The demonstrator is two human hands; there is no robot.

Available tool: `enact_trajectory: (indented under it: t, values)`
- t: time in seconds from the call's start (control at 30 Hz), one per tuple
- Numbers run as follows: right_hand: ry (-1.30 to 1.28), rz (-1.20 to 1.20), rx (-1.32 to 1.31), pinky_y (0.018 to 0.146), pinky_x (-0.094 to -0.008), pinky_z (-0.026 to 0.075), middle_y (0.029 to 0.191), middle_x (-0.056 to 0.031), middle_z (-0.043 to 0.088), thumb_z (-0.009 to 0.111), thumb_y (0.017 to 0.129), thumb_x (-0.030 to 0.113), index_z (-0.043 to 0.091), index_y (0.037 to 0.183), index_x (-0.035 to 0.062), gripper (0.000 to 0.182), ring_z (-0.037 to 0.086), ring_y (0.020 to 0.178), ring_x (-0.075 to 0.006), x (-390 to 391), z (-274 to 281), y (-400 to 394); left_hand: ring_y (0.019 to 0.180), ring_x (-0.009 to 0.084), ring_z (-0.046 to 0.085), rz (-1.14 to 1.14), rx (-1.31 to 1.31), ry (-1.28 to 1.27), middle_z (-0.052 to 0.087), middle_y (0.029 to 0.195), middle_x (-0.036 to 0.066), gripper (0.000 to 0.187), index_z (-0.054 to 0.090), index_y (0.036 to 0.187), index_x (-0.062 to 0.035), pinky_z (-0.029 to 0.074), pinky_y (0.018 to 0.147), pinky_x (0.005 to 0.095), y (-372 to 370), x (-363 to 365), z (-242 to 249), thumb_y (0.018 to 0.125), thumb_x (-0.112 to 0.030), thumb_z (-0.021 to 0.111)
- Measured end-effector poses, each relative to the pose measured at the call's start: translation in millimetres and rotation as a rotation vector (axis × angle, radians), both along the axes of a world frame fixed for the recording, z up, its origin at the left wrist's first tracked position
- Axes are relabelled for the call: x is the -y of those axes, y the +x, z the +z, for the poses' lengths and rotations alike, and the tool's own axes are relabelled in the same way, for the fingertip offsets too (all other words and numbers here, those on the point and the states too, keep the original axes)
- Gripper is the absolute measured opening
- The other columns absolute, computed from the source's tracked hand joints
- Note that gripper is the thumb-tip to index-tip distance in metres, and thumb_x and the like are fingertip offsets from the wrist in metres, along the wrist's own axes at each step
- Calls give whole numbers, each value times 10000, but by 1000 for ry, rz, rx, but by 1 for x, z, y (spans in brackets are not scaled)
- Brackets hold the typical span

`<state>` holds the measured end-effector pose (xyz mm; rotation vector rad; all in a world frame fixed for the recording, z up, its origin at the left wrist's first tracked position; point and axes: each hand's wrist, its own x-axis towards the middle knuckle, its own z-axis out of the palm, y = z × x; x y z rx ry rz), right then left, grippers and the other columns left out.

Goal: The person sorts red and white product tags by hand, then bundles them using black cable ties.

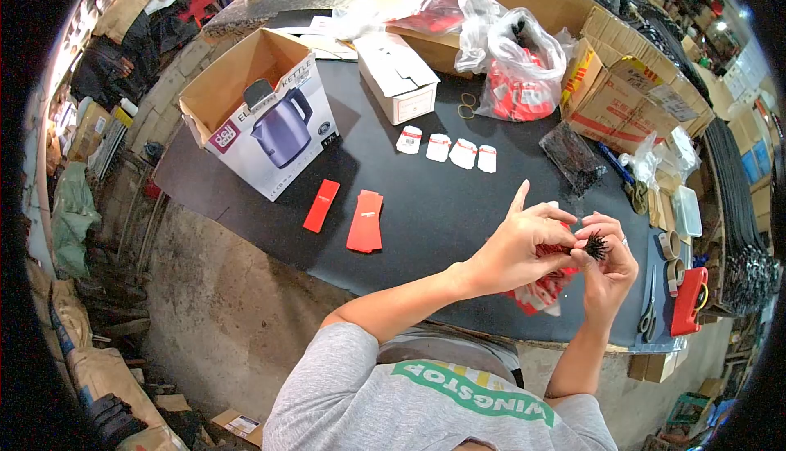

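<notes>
Kettle box (282, 127) reads "KETTLE"; grey shirt (467, 398) reads "WINGSTOP".

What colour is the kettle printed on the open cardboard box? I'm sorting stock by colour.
The printed kettle on the open cardboard box is purple-blue, clearest in the head view.

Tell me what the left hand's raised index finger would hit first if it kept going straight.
Judging loosely, the left hand points up-table toward the row of small white tags; bare black tabletop lies between. Depth is unclear.

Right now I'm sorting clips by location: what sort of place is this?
Probably a small packing workshop or stockroom: cardboard cartons stacked around a black table, bagged red tags, and an open kettle box.
</notes>
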<state>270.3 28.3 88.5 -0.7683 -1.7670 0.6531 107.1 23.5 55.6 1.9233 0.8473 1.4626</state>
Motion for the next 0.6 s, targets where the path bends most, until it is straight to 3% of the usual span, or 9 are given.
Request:
enact_trajectory:
  t: [0.37, 0.6]
  values:
    - [-63, -10, -77, 907, -394, 408, 852, -86, 625, 773, 690, 24, 538, 696, 36, 236, 558, 919, -226, 1, -6, -4, 992, 203, 600, 107, 86, 10, 685, 826, 9, 118, 706, 815, -102, 115, 1084, 618, 6, 2, -6, 701, -99, 737]
    - [-42, -47, -150, 931, -408, 398, 869, -95, 622, 770, 697, 18, 529, 706, 45, 242, 554, 923, -218, 0, -13, -7, 1005, 195, 624, 51, 93, 4, 699, 936, 28, 179, 709, 875, -113, 160, 1077, 606, 7, -2, -11, 703, -73, 740]
